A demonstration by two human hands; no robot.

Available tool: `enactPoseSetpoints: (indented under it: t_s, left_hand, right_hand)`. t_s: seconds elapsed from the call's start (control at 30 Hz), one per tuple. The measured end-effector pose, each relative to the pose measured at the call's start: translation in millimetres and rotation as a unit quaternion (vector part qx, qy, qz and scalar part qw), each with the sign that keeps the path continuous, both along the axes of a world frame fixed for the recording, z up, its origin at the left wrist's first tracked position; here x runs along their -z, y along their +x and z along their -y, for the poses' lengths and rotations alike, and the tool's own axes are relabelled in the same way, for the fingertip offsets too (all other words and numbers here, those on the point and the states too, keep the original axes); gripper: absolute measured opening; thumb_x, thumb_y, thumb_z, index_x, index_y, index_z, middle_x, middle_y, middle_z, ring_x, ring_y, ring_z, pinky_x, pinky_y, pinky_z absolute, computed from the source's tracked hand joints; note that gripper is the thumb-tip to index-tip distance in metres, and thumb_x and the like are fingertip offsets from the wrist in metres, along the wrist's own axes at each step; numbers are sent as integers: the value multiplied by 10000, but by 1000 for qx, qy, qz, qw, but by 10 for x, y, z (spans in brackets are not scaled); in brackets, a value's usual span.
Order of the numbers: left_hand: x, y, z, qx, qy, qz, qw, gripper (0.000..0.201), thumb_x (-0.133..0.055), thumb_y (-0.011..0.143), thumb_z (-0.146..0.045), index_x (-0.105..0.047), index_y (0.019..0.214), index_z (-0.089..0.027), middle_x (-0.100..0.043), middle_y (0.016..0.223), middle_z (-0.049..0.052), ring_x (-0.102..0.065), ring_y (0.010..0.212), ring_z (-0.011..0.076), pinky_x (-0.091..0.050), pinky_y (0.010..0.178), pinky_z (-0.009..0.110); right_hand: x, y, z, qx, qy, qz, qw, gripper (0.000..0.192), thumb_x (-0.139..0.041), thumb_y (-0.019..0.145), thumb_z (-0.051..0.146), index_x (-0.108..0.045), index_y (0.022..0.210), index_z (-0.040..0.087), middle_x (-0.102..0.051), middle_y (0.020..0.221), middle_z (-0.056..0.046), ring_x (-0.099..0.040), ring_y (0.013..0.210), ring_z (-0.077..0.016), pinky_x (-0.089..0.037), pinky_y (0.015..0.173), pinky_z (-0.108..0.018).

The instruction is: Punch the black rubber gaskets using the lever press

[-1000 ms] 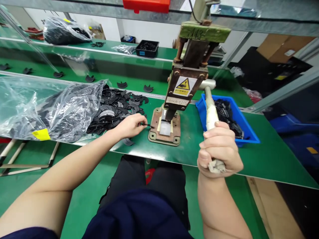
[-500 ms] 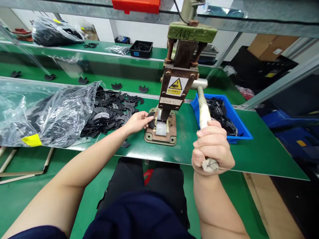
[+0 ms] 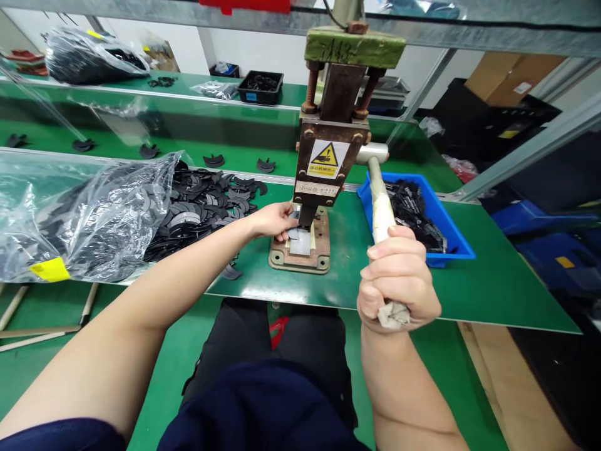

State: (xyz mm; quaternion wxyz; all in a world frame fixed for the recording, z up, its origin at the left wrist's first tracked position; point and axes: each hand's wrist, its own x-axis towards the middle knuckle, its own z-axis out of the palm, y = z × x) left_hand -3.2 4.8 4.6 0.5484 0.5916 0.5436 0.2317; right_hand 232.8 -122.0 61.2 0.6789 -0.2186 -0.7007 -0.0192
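Note:
A hand press point(image 3: 320, 156) with a yellow warning label stands on the bench. My right hand point(image 3: 399, 279) is wrapped around the taped lever handle point(image 3: 382, 210) at its right side. At the base, my left hand point(image 3: 277, 221) pinches a dark curved plastic piece point(image 3: 293, 233) beside the press ram. The piece reaches over the pale metal block point(image 3: 300, 245) under the ram; my fingers hide part of it. Left of the press lies a heap of black curved pieces point(image 3: 201, 210), spilling from a clear plastic bag point(image 3: 103, 219).
A blue bin point(image 3: 453, 241) of small black parts stands right of the press. One loose curved piece point(image 3: 231, 272) lies near the bench's front edge. Several more sit in a row on the green conveyor behind. A black tray point(image 3: 261, 94) stands farther back.
My left hand has moved inward with the curved piece, from the left side of the press base to beneath the ram. My right hand keeps its hold on the lever, which looks about the same.

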Motion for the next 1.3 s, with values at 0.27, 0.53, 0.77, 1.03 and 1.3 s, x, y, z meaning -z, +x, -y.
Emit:
enactPoseSetpoints:
  t_s: [0.27, 0.53, 0.77, 1.03, 1.3]
  left_hand:
    - [-13, 24, -160, 28, -25, -63, 997, 278, -866, 887, -315, -636, 984, -193, -561, 528, -58, -545, 397, 106, -411, 416, 189]
    - [-44, 6, -160, 50, -59, -29, 997, 361, -869, 889, -380, -621, 1089, -209, -577, 562, -54, -576, 426, 116, -425, 420, 182]
    - [-61, -32, -18, 0, -99, -54, 994, 430, -782, 943, -522, -654, 1162, -174, -601, 570, -24, -642, 466, 135, -488, 477, 190]
    - [34, 18, -119, -5, -60, -49, 997, 363, -885, 823, -400, -768, 1105, -203, -566, 525, -37, -490, 348, 112, -303, 365, 200]
    - [-11, 18, -30, -40, -84, -33, 995, 357, -819, 898, -509, -681, 999, -195, -572, 546, -28, -593, 426, 135, -417, 429, 197]
  right_hand:
    - [14, 2, -7, 10, 2, 11, 1000, 357, -656, 1007, 376, -535, 702, 235, -615, 700, 70, -684, 838, -126, -584, 1047, -506]
    - [18, -5, -35, 7, 14, 0, 1000, 310, -687, 943, 329, -551, 685, 227, -628, 694, 66, -684, 811, -143, -587, 1027, -521]
    - [26, 10, -56, -3, 27, 4, 1000, 294, -713, 914, 311, -551, 684, 225, -641, 696, 55, -690, 808, -156, -579, 1044, -534]
    - [19, -2, -44, 13, 21, 5, 1000, 311, -695, 948, 354, -551, 692, 251, -622, 672, 62, -689, 792, -154, -597, 1035, -506]
    - [24, 14, -60, -2, 30, 4, 1000, 273, -705, 913, 316, -555, 699, 236, -632, 679, 50, -694, 801, -165, -586, 1035, -529]
